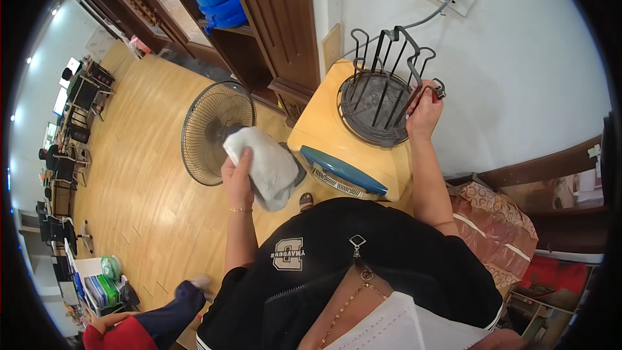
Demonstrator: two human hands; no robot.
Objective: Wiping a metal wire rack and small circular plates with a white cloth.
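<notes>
The right hand (425, 115) is gripping the black rack (389, 84), its long axis pointing toward one o'clock; the left hand (239, 181) is clutching whitish cloth (267, 163).

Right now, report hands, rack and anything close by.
Left hand holding white cloth. Right hand gripping black rack. Rack over yellow tabletop. Nearby: fan, left of tabletop.

Right of the dark-brown panelled wooden cabinet (278, 19): white wall (531, 58), rectangular white socket plate (464, 2). Left of cabinet: pale-yellow wood-plank floor (133, 175); farther left, black office chairs (84, 94), small bright ceiling lights (54, 11).
</notes>
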